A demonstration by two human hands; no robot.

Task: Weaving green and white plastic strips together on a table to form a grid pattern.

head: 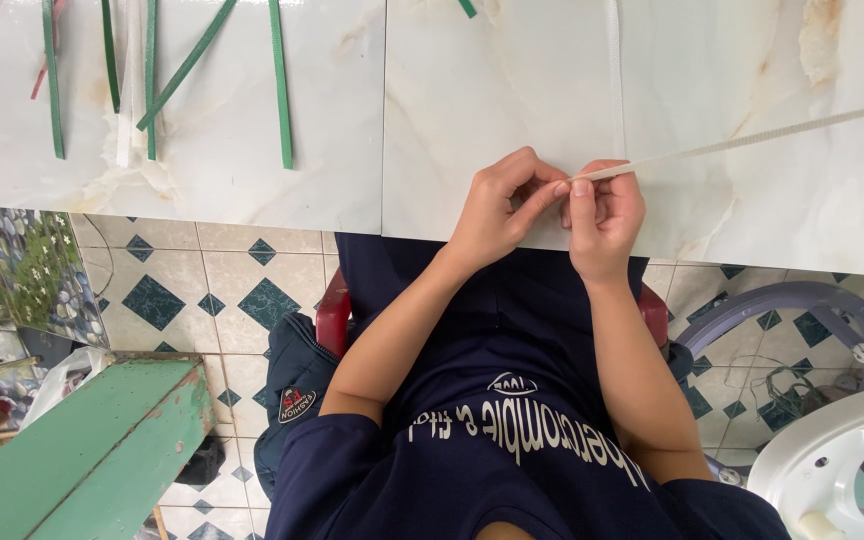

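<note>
I see a pale marble-look table (pixel 512 90) made of two slabs with a seam between; green strips (pixel 280 90) and white strips (pixel 128 100) lie at its far left, one more white strip (pixel 614 70) near the middle

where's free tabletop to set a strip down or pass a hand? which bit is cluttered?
Free: bare marble table between the green strips and the pale strip; also the corner below that strip, beside the right hand. Crowded: the far end, with green and white strips fanned out, and the edge where the left hand and right hand pinch the strip.
</note>
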